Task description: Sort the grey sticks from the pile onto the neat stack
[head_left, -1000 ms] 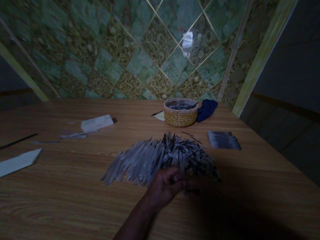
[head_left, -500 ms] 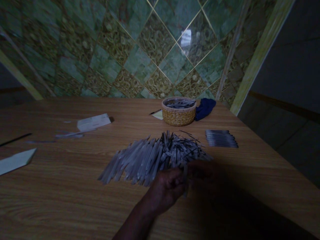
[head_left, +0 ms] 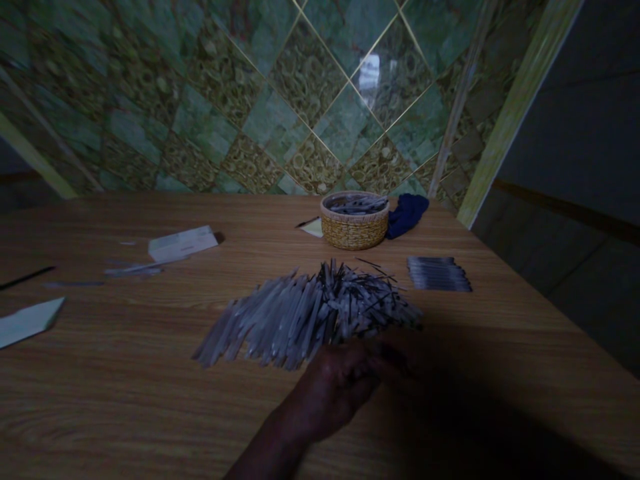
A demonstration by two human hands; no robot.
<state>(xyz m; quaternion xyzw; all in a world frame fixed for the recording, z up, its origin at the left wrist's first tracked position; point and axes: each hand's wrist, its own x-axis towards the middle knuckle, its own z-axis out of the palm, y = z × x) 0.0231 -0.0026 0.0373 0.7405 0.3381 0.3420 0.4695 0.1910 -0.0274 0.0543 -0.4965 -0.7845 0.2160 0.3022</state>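
Observation:
A big heap of thin grey strips [head_left: 310, 313] lies fanned out on the wooden table [head_left: 125, 400]. My left hand [head_left: 340, 383] rests at the heap's near edge, fingers curled in toward the thumb; what they pinch is lost in the dark. Just right of it, in deep shadow, a dark shape that looks like my right hand [head_left: 400, 360] meets the left fingertips. Its fingers do not show clearly.
A woven basket [head_left: 354, 230] with more strips stands at the back, a blue cloth [head_left: 407, 213] beside it. A neat stack of strips [head_left: 437, 273] lies right of the heap. White papers [head_left: 183, 243] and a dark stick [head_left: 25, 277] lie to the left. A tiled wall rises behind.
Both hands drew back a little toward me from the heap's right end, uncovering it. An upright strip seen between the hands half a second ago no longer shows.

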